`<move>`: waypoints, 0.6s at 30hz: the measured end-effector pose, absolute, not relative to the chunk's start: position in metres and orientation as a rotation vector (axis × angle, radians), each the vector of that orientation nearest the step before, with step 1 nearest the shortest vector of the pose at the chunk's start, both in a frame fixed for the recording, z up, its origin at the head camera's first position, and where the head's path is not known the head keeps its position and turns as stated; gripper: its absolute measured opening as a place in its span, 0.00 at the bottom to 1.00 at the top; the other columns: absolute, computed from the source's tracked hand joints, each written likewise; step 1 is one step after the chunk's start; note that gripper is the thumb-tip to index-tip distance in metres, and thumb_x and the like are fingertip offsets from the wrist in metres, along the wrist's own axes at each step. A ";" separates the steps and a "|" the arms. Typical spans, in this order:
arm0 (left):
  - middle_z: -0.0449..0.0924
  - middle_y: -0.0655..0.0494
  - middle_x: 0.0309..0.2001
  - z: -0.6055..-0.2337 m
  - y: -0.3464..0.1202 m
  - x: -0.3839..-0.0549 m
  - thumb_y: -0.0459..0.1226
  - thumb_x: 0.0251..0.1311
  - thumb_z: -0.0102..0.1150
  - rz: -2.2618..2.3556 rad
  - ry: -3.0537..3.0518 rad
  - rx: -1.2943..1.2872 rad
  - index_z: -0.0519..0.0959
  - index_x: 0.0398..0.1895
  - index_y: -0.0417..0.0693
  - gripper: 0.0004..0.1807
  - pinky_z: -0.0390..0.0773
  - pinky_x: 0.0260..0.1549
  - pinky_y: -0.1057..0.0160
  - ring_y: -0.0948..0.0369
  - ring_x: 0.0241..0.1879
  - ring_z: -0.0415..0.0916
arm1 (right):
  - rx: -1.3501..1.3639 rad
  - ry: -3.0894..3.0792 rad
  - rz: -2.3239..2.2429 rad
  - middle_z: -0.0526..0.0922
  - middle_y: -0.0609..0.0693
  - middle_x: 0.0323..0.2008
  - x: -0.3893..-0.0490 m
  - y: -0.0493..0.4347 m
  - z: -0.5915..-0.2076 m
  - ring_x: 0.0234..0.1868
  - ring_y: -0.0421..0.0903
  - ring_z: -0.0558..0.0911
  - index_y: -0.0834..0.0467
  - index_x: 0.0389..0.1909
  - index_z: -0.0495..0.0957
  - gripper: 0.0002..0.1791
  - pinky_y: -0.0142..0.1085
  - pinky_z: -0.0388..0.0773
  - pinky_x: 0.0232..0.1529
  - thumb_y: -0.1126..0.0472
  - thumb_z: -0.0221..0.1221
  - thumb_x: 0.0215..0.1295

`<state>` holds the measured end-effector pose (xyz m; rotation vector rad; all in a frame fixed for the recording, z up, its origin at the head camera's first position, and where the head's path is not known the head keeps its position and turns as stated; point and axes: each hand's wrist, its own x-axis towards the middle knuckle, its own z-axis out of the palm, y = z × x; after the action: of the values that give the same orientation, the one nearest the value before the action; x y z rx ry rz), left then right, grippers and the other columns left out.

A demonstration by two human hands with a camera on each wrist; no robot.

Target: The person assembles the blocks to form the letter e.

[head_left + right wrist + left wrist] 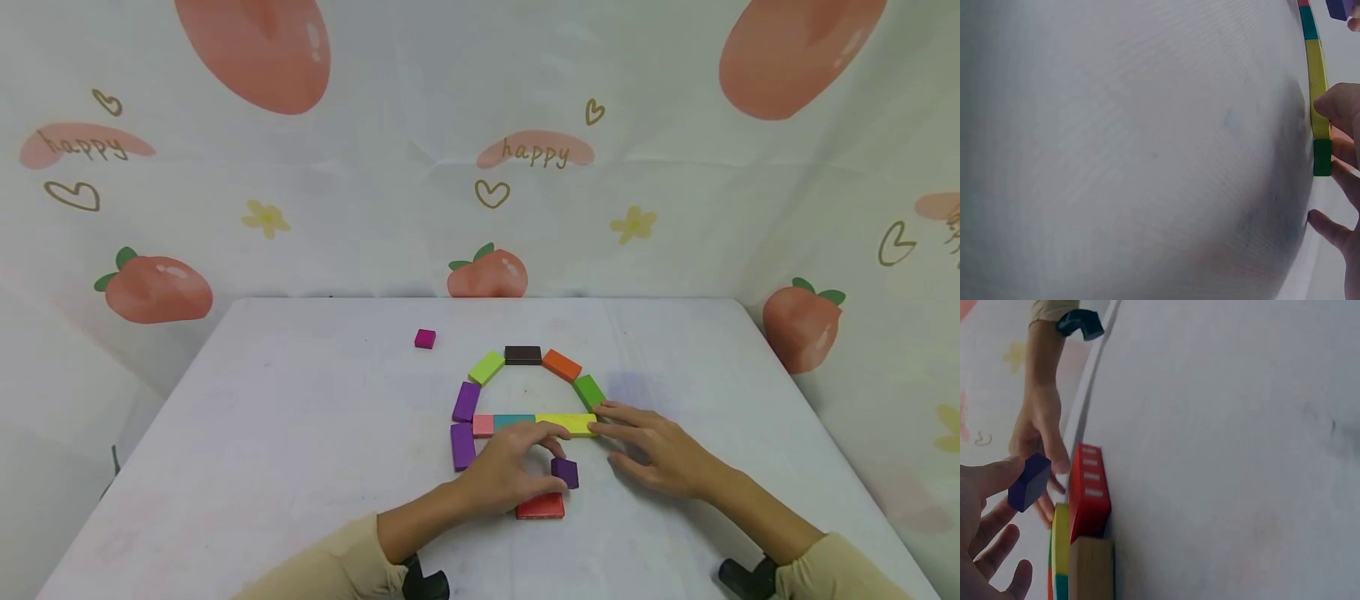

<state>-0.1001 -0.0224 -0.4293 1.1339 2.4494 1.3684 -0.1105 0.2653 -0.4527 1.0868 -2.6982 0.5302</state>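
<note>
My left hand (501,473) pinches a small dark purple block (565,473) between thumb and fingers, held above the table near a red block (540,507). The left wrist view shows a plain wood-coloured block (1091,569) beside the red one; the left hand covers it in the head view. My right hand (660,450) has its fingers spread, fingertips at the right end of a yellow block (566,425) and the green block (588,392). Left of the yellow lie a teal block (513,421) and a pink block (483,426), forming a row.
An arch of blocks curves above the row: two purple blocks (466,402), a lime block (487,367), a dark brown block (522,356) and an orange block (562,365). A magenta block (424,339) lies apart at the back of the white table (300,433).
</note>
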 end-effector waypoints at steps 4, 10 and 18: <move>0.83 0.69 0.41 -0.434 -0.015 -0.096 0.42 0.55 0.74 1.273 2.476 1.153 0.76 0.60 0.50 0.29 0.73 0.59 0.65 0.69 0.54 0.75 | 1.104 -2.675 0.525 0.78 0.51 0.62 -0.111 0.265 -0.453 0.63 0.55 0.76 0.52 0.57 0.83 0.27 0.53 0.80 0.52 0.59 0.71 0.53; 0.83 0.70 0.40 -0.439 -0.006 -0.093 0.41 0.55 0.74 1.170 2.477 1.177 0.76 0.60 0.51 0.28 0.73 0.57 0.68 0.71 0.52 0.75 | 1.102 -2.673 0.532 0.78 0.51 0.62 -0.110 0.265 -0.453 0.63 0.55 0.77 0.52 0.57 0.83 0.27 0.53 0.80 0.51 0.59 0.72 0.53; 0.83 0.72 0.41 -0.439 -0.003 -0.092 0.42 0.56 0.73 1.082 2.478 1.178 0.76 0.60 0.54 0.27 0.73 0.55 0.67 0.73 0.49 0.74 | 1.088 -2.689 0.534 0.78 0.51 0.62 -0.110 0.264 -0.452 0.63 0.54 0.76 0.51 0.57 0.83 0.26 0.53 0.80 0.52 0.59 0.71 0.54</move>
<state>-0.0917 -0.0025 -0.4393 1.1777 2.4775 1.0816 -0.1099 0.2642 -0.4523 1.0877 -2.6885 0.5338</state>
